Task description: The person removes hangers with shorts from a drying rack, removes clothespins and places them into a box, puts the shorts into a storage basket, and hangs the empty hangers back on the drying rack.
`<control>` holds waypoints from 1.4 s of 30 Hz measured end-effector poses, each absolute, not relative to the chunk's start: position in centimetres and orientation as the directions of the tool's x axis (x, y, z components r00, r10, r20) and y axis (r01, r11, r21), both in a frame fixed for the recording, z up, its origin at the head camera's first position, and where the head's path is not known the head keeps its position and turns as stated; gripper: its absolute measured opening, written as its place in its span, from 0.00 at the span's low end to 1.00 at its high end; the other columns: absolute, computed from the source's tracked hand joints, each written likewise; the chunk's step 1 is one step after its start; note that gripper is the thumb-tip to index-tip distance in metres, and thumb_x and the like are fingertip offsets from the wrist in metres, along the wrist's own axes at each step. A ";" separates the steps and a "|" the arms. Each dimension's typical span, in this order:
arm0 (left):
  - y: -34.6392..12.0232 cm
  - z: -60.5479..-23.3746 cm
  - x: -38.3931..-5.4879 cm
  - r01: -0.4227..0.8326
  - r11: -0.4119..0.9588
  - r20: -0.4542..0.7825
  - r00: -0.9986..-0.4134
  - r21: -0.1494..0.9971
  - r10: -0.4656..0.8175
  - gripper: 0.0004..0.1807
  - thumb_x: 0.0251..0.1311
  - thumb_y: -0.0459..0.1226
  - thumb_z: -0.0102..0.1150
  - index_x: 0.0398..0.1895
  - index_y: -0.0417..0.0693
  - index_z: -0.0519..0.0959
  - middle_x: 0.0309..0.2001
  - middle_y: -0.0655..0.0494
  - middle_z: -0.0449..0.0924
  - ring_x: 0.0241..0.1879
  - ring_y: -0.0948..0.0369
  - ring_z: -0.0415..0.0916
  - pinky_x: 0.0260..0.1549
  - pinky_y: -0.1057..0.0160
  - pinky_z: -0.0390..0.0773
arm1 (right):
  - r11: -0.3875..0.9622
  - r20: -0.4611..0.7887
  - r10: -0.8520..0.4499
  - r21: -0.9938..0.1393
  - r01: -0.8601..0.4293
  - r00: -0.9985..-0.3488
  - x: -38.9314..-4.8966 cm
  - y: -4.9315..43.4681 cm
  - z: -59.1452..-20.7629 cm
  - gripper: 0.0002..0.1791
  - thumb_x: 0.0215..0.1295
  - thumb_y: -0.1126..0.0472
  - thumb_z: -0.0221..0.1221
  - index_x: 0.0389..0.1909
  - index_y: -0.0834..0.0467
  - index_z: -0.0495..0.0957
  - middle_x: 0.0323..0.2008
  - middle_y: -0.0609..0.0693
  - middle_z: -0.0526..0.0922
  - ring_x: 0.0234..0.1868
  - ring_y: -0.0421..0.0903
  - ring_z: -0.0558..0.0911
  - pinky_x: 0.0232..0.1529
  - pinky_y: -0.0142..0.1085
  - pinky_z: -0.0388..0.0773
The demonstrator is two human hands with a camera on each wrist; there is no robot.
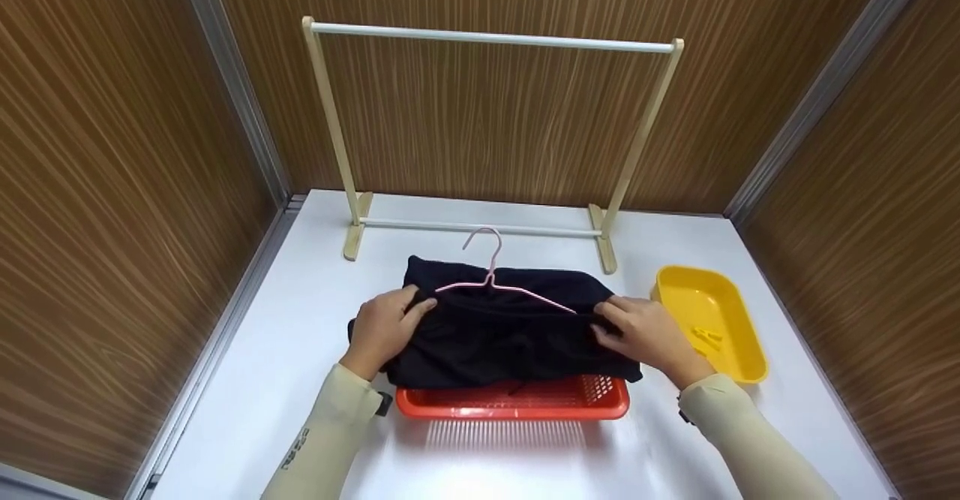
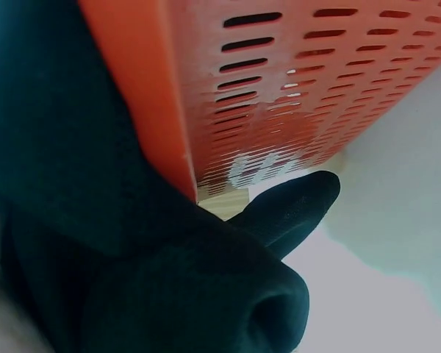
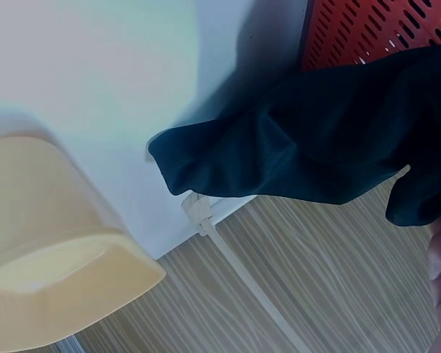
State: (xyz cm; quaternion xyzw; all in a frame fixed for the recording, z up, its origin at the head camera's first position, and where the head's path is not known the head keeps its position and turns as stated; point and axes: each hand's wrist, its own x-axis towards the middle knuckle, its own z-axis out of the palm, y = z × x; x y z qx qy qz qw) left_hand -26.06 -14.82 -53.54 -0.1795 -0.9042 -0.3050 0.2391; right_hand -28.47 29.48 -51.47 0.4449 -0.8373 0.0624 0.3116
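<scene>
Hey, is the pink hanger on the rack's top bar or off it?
Off it: in the head view, the pink hanger shows well below the top bar, not touching it, and lies against the black garment.

We see a yellow tub (image 1: 694,301) holding a yellow clip (image 1: 707,338), a white table (image 1: 270,365), and stripy brown walls (image 1: 487,132) behind and beside it.

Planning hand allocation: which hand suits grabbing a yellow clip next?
Likely the right hand: it's nearer the yellow tray holding the yellow clip. The left hand is farther; both grip the black garment.
</scene>
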 end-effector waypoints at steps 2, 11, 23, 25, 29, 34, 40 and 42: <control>-14.8 -53.5 -26.1 0.470 0.752 0.544 -0.820 0.462 0.178 0.25 0.70 0.53 0.62 0.22 0.53 0.62 0.20 0.64 0.51 0.19 0.63 0.55 0.22 0.63 0.57 | 0.591 0.587 -0.708 0.190 -0.784 -0.392 -28.6 29.5 -51.4 0.12 0.57 0.57 0.70 0.37 0.56 0.78 0.25 0.44 0.73 0.20 0.42 0.72 0.21 0.34 0.74; -14.9 -53.8 -26.2 0.498 0.749 0.604 -0.780 0.437 0.167 0.25 0.69 0.52 0.63 0.21 0.53 0.64 0.20 0.66 0.52 0.18 0.64 0.57 0.21 0.64 0.59 | 0.550 0.571 -0.740 0.210 -0.808 -0.355 -28.5 30.1 -51.2 0.11 0.56 0.58 0.70 0.36 0.55 0.78 0.25 0.43 0.72 0.20 0.41 0.70 0.20 0.32 0.71; -15.0 -54.2 -26.2 0.525 0.741 0.637 -0.752 0.419 0.172 0.23 0.68 0.51 0.65 0.22 0.53 0.67 0.20 0.66 0.56 0.19 0.65 0.59 0.21 0.65 0.60 | 0.498 0.582 -0.760 0.234 -0.835 -0.290 -28.3 30.6 -51.0 0.10 0.55 0.59 0.68 0.30 0.54 0.75 0.22 0.43 0.68 0.19 0.40 0.67 0.20 0.31 0.66; -15.0 -54.2 -26.2 0.527 0.742 0.640 -0.748 0.414 0.175 0.23 0.68 0.50 0.65 0.22 0.53 0.68 0.20 0.66 0.56 0.19 0.64 0.59 0.20 0.64 0.61 | 0.494 0.588 -0.759 0.237 -0.836 -0.282 -28.2 30.7 -51.1 0.09 0.54 0.60 0.67 0.30 0.55 0.75 0.22 0.43 0.68 0.18 0.40 0.67 0.19 0.31 0.66; -15.1 -54.2 -26.1 0.535 0.745 0.650 -0.738 0.400 0.181 0.22 0.68 0.50 0.66 0.22 0.53 0.67 0.20 0.66 0.55 0.19 0.65 0.58 0.20 0.64 0.60 | 0.489 0.590 -0.757 0.230 -0.841 -0.279 -28.1 30.8 -51.2 0.09 0.54 0.60 0.67 0.29 0.55 0.75 0.22 0.43 0.67 0.19 0.40 0.66 0.19 0.31 0.66; -15.3 -54.3 -26.1 0.546 0.748 0.668 -0.720 0.378 0.188 0.24 0.68 0.49 0.66 0.22 0.52 0.65 0.20 0.66 0.52 0.19 0.65 0.55 0.20 0.64 0.58 | 0.483 0.589 -0.758 0.216 -0.848 -0.282 -28.0 30.7 -51.2 0.10 0.53 0.61 0.68 0.28 0.54 0.74 0.22 0.42 0.67 0.19 0.40 0.66 0.20 0.31 0.66; -15.4 -54.2 -26.0 0.537 0.743 0.650 -0.738 0.400 0.183 0.24 0.69 0.49 0.65 0.21 0.52 0.65 0.20 0.66 0.53 0.19 0.65 0.56 0.21 0.65 0.58 | 0.490 0.583 -0.759 0.221 -0.843 -0.289 -28.1 30.8 -51.2 0.10 0.53 0.61 0.68 0.29 0.54 0.74 0.22 0.42 0.67 0.18 0.40 0.66 0.19 0.31 0.65; -15.5 -54.2 -26.0 0.532 0.740 0.642 -0.745 0.411 0.179 0.24 0.69 0.49 0.66 0.21 0.52 0.65 0.20 0.66 0.53 0.19 0.65 0.56 0.21 0.65 0.58 | 0.493 0.579 -0.761 0.222 -0.841 -0.293 -28.2 30.9 -51.2 0.10 0.54 0.60 0.68 0.29 0.54 0.74 0.22 0.42 0.68 0.18 0.40 0.66 0.19 0.30 0.65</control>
